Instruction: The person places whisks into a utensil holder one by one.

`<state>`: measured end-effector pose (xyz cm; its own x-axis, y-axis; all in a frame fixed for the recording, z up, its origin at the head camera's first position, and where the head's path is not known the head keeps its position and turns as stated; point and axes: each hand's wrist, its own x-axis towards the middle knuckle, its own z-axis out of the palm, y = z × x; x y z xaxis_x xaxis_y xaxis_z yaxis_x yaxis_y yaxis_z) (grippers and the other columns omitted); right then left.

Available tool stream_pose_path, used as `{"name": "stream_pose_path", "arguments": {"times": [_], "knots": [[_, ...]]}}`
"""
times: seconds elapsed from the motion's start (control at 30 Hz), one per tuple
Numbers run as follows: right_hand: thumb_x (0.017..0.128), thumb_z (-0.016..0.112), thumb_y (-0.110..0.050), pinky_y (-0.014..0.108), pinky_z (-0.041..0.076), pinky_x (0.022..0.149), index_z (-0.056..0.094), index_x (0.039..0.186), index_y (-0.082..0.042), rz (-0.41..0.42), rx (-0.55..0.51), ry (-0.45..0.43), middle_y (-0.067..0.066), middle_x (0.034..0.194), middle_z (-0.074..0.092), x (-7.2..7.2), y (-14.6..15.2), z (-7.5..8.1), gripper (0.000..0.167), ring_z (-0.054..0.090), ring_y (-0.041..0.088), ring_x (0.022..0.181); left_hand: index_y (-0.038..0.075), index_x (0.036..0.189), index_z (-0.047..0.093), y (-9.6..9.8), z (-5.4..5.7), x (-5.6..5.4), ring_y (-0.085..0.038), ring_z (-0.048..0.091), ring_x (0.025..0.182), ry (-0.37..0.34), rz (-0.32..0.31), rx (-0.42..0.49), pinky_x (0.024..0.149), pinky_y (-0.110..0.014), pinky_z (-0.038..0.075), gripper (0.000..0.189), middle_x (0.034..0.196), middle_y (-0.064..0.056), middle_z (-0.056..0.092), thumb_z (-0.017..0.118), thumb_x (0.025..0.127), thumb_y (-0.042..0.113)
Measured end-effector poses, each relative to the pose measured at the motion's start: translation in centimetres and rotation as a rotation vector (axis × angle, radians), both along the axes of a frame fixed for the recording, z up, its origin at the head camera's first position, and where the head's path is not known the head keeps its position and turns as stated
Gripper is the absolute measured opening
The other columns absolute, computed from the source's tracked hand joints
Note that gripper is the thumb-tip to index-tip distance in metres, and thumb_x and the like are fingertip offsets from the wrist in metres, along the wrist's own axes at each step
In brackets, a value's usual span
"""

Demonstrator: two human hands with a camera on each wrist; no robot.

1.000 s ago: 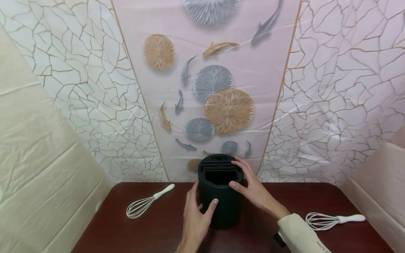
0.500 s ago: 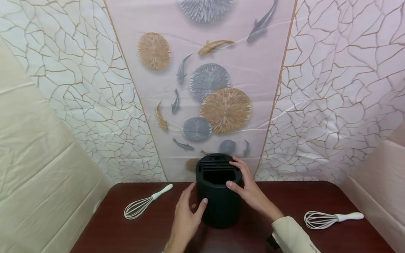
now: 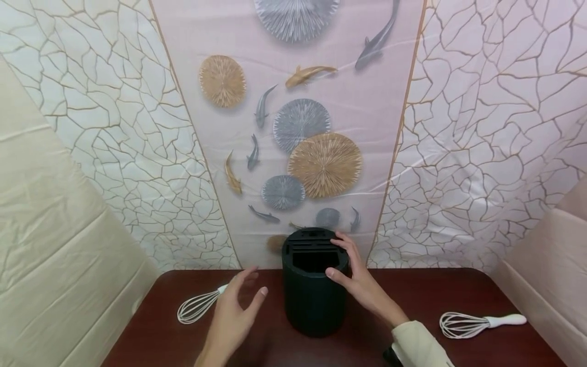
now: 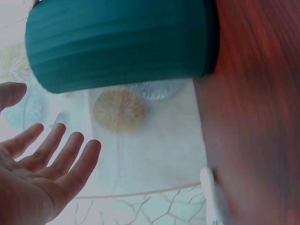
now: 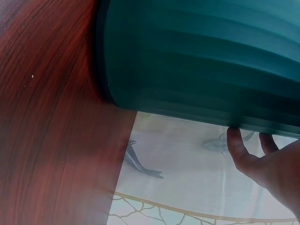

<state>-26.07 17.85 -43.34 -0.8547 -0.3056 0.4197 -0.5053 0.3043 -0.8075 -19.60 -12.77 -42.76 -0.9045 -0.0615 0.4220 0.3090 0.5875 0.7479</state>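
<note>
A dark green, round utensil holder (image 3: 314,300) stands upright at the middle of the table, with slots and a wide opening in its black top. My right hand (image 3: 367,290) holds its upper right side, thumb at the front of the rim and fingers farther back. The right wrist view shows fingertips (image 5: 236,140) against its ribbed wall. My left hand (image 3: 236,308) is apart from the holder, on its left, fingers spread and nothing in the palm. Behind that hand lies a white whisk (image 3: 198,307), its handle mostly hidden in the head view; the left wrist view shows the handle (image 4: 209,197).
A second white whisk (image 3: 468,325) lies at the right of the dark red table (image 3: 270,351). A patterned cloth (image 3: 183,153) with fish and round motifs hangs behind the table, and cream panels (image 3: 69,244) flank it.
The left hand has come off the utensil holder and moved left toward the left whisk. The right hand has stayed on the holder, which stands in place.
</note>
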Motion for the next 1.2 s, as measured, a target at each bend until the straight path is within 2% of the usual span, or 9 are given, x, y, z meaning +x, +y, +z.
{"name": "stream_pose_path", "arguments": {"times": [0.17, 0.3, 0.57, 0.73, 0.87, 0.93, 1.03, 1.1, 1.2], "knots": [[0.105, 0.067, -0.028, 0.082, 0.016, 0.113, 0.033, 0.162, -0.026, 0.005, -0.011, -0.012, 0.004, 0.176, 0.008, 0.0, -0.2, -0.2, 0.067, 0.007, 0.039, 0.16, 0.019, 0.143, 0.065, -2.2, 0.6, 0.2, -0.021, 0.068, 0.117, 0.052, 0.017, -0.051, 0.095, -0.043, 0.058, 0.051, 0.128, -0.001, 0.07, 0.082, 0.095, 0.02], [0.104, 0.068, -0.028, 0.082, 0.016, 0.114, 0.034, 0.161, -0.026, 0.002, -0.012, -0.005, 0.004, 0.176, 0.009, -0.1, -0.3, -0.3, 0.067, 0.008, 0.039, 0.16, 0.013, 0.141, 0.066, -4.2, 0.5, 0.2, -0.023, 0.068, 0.12, 0.083, 0.041, -0.091, 0.097, -0.046, 0.058, 0.051, 0.131, -0.005, 0.07, 0.083, 0.094, 0.02], [0.104, 0.069, -0.029, 0.079, 0.017, 0.116, 0.037, 0.161, -0.027, -0.028, 0.033, 0.027, 0.004, 0.176, 0.013, -0.4, 0.3, -0.1, 0.066, 0.013, 0.039, 0.16, 0.009, 0.141, 0.065, -8.6, -0.7, -0.5, -0.035, 0.062, 0.13, 0.069, 0.096, -0.176, 0.104, -0.058, 0.049, 0.052, 0.134, -0.012, 0.07, 0.082, 0.094, 0.027], [0.104, 0.069, -0.032, 0.074, 0.026, 0.116, 0.039, 0.16, -0.024, -0.05, 0.106, 0.037, 0.003, 0.174, 0.016, -0.4, 1.1, 0.6, 0.064, 0.02, 0.038, 0.157, 0.005, 0.141, 0.063, -11.5, -2.0, -1.4, -0.044, 0.058, 0.133, -0.021, 0.112, -0.227, 0.106, -0.064, 0.047, 0.054, 0.138, -0.02, 0.066, 0.08, 0.096, 0.03], [0.103, 0.07, -0.035, 0.067, 0.036, 0.11, 0.043, 0.158, -0.023, -0.071, 0.17, 0.061, 0.002, 0.172, 0.021, -0.6, 1.5, 1.4, 0.063, 0.032, 0.036, 0.149, 0.004, 0.144, 0.06, -13.6, -2.8, -2.1, -0.049, 0.053, 0.136, -0.103, 0.119, -0.253, 0.108, -0.068, 0.044, 0.059, 0.144, -0.025, 0.06, 0.078, 0.098, 0.035], [0.102, 0.071, -0.036, 0.057, 0.043, 0.101, 0.045, 0.157, -0.022, -0.074, 0.186, 0.065, 0.002, 0.171, 0.023, -0.6, 1.5, 1.6, 0.062, 0.044, 0.034, 0.134, 0.003, 0.145, 0.059, -14.6, -3.3, -2.3, -0.05, 0.052, 0.136, -0.129, 0.12, -0.261, 0.108, -0.068, 0.043, 0.062, 0.145, -0.027, 0.059, 0.077, 0.098, 0.038], [0.102, 0.071, -0.036, 0.046, 0.042, 0.089, 0.047, 0.156, -0.023, -0.072, 0.186, 0.068, 0.002, 0.171, 0.023, -0.6, 1.4, 1.5, 0.061, 0.047, 0.029, 0.115, 0.002, 0.147, 0.056, -15.8, -4.2, -2.5, -0.05, 0.052, 0.136, -0.189, 0.123, -0.263, 0.109, -0.068, 0.043, 0.068, 0.144, -0.029, 0.059, 0.077, 0.097, 0.043], [0.102, 0.071, -0.035, 0.044, 0.041, 0.088, 0.047, 0.156, -0.023, -0.067, 0.176, 0.071, 0.002, 0.171, 0.023, -0.5, 1.2, 1.3, 0.061, 0.046, 0.028, 0.117, 0.001, 0.148, 0.055, -16.6, -4.8, -2.6, -0.051, 0.052, 0.135, -0.231, 0.124, -0.261, 0.109, -0.068, 0.043, 0.072, 0.143, -0.03, 0.059, 0.078, 0.096, 0.044], [0.101, 0.072, -0.035, 0.052, 0.042, 0.097, 0.047, 0.156, -0.024, -0.058, 0.165, 0.078, 0.001, 0.171, 0.024, -0.5, 0.9, 1.0, 0.061, 0.041, 0.032, 0.136, -0.003, 0.149, 0.052, -17.7, -5.6, -2.9, -0.052, 0.053, 0.133, -0.299, 0.133, -0.263, 0.107, -0.068, 0.044, 0.076, 0.14, -0.032, 0.059, 0.08, 0.095, 0.042]]}}
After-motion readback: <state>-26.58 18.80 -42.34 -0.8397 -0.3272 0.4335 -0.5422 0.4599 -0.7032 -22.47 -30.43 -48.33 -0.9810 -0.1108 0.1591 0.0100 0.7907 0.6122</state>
